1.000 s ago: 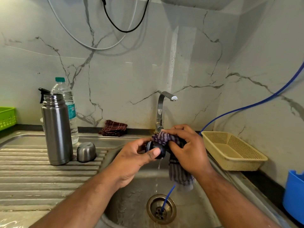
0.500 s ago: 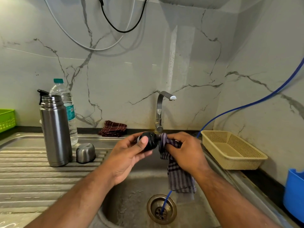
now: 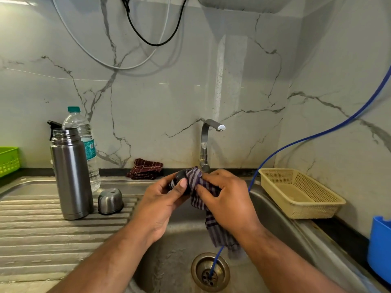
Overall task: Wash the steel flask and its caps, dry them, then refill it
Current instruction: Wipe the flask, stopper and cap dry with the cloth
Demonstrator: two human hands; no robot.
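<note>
The person stands at the sink (image 3: 173, 248) with both hands held up over the bowl. The left hand (image 3: 163, 199) holds a small black cap (image 3: 180, 176), with its fingers and thumb curled round it. The right hand (image 3: 228, 199) pinches a purple striped cloth (image 3: 195, 178) and presses it on the cap. The rest of the cloth hangs down into the bowl. Hands, cap and cloth are just in front of the tap (image 3: 204, 144).

The steel flask (image 3: 70, 176) stands upright on the ridged draining board (image 3: 42, 229) to the left, and its top is open. A round steel cap (image 3: 110, 201) sits just beside it, dome up. A plastic water bottle (image 3: 86, 142) stands behind the flask. A dark red cloth (image 3: 146, 169) lies folded by the wall. A tan basket (image 3: 300, 195) sits on the right of the sink, and a blue hose (image 3: 317, 136) runs down past it into the drain (image 3: 210, 271)
</note>
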